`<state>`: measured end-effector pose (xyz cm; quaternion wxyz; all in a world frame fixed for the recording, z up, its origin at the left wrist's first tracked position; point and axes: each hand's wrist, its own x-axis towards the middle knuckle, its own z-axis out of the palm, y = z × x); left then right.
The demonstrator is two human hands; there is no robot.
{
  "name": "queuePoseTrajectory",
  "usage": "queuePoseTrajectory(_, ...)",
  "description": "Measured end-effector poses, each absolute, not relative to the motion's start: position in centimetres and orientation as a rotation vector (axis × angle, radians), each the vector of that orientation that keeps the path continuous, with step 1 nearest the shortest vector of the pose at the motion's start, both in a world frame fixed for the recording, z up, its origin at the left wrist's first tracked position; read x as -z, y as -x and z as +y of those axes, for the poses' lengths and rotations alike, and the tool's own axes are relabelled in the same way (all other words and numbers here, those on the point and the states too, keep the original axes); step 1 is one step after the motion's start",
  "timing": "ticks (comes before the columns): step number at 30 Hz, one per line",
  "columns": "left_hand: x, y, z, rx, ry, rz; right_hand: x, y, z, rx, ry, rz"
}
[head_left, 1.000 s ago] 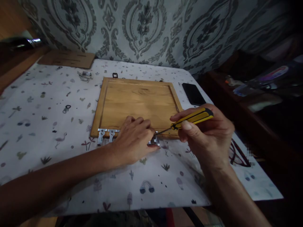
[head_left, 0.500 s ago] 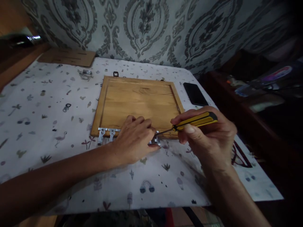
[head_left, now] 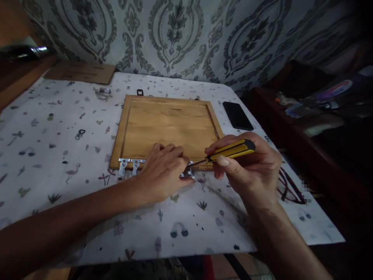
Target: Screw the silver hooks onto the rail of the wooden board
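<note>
A framed wooden panel lies flat on the patterned tablecloth. Along its near edge are silver metal hinges, two of them, a hinge and a hinge, showing to the left of my left hand. That hand is closed over another silver hinge near the panel's near right corner, its fingers hiding part of it. In my right hand is a yellow and black screwdriver, held by the handle. Its shaft slants down left to that hinge; the tip is hard to make out behind my left fingers.
A black phone lies right of the panel, and dark-framed glasses lie by the table's right edge. Small metal parts and a cardboard piece sit at the back left. A plastic bottle is beyond the table at right.
My right hand and the screwdriver handle have shifted slightly left, with the handle at a somewhat different angle. The left hand keeps its place on the hinge. The whole view has moved a little.
</note>
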<state>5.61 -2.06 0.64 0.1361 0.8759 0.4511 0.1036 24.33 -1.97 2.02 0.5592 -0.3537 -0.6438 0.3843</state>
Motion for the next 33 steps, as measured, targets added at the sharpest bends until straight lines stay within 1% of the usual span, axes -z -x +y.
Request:
queuePoseTrajectory(10, -0.7, -5.72, -2.05, -0.318, -2.501, 1.315, -2.12, -24.46, -2.11, -0.882, 0.873, -1.525)
queuePoseTrajectory(16, -1.15, -5.8, -2.08, -0.252, -2.484, 1.32, -2.35, -24.08, -2.4, -0.852, 0.95, -1.485)
queuePoseTrajectory(26, -0.83, -5.69, -2.03, -0.285, -2.51, 1.299, -2.21, -24.76, -2.25, -0.896, 0.895, -1.533)
queuePoseTrajectory(33, -1.09, -5.7, -1.99, -0.251, -2.491, 1.301, -1.63, -24.52, -2.16, -0.736, 0.857, -1.408)
